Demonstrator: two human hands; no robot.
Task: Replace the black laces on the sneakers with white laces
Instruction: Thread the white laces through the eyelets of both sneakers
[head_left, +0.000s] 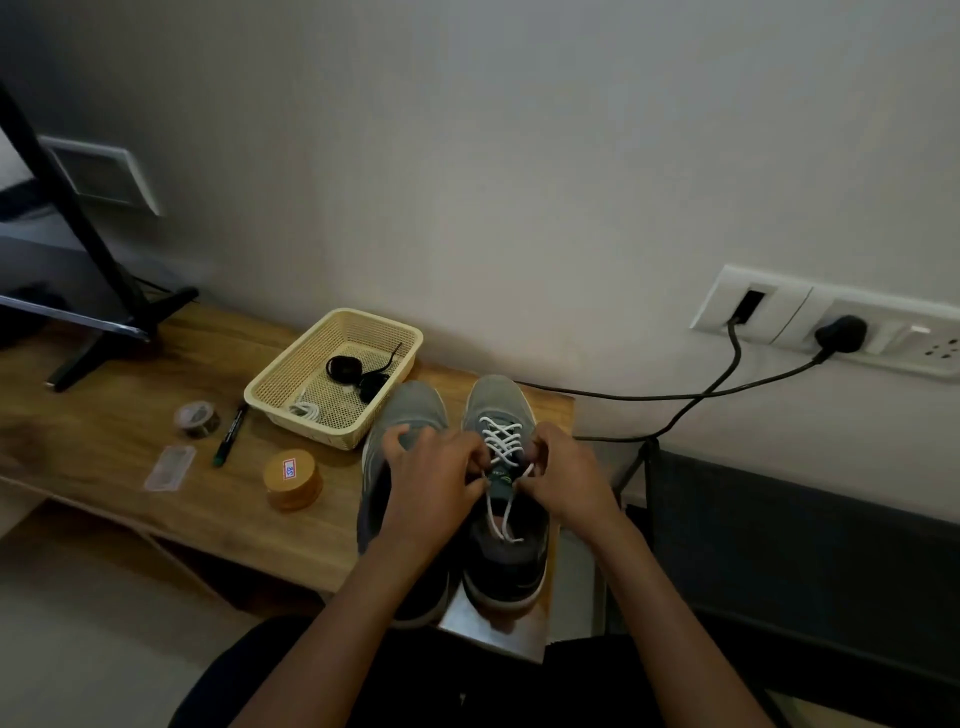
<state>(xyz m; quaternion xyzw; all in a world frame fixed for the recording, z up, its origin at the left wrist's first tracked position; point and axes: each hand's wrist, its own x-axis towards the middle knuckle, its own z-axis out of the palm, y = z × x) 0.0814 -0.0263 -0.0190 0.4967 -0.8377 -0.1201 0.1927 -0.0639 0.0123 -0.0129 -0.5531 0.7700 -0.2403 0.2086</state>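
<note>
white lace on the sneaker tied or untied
Untied: the white lace crisscrosses the sneaker, both ends hang loose with no knot; the left hand and right hand pinch it near the top.

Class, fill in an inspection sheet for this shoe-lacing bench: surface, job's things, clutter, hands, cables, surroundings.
Surface: wooden table, with both sneakers at its right end.
Job's things: laced sneaker carries the white lace; other sneaker shows no lace and is partly hidden; basket holds black laces and a spare white lace.
Clutter: tape roll, marker, orange tub, clear packet.
Hands: left hand and right hand each pinch the white lace.
Cables: black cables run from the wall sockets.
Surroundings: plain wall, black stand at left.
</note>
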